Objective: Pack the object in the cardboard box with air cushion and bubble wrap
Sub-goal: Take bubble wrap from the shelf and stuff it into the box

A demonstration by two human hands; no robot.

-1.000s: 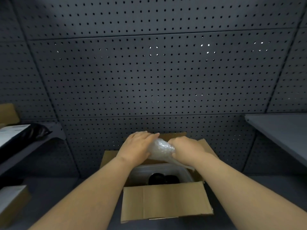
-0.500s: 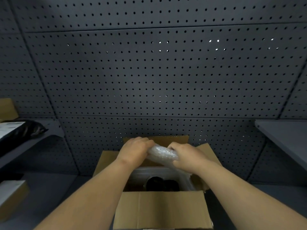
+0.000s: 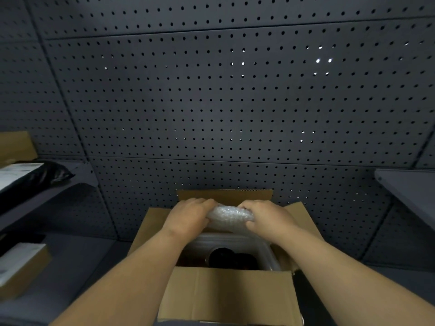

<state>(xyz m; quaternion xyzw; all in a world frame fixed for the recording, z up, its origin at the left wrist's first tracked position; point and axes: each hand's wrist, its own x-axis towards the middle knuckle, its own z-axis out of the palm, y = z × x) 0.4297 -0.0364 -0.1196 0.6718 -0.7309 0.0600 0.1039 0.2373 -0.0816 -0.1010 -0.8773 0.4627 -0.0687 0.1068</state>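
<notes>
Above the cardboard box (image 3: 226,295), both hands' grip clamps bubble wrap (image 3: 229,215).

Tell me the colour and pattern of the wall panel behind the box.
Dark grey pegboard dotted with regular rows of small round holes, seen in the head view.

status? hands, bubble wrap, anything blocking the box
Left hand and right hand both grip bubble wrap. Wrap above open cardboard box. Dark object inside. Nothing blocking.

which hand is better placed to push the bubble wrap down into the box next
Neither clearly: the left hand and right hand each grip an end of the bubble wrap, level over the open box. Lowering with both looks safest.
</notes>
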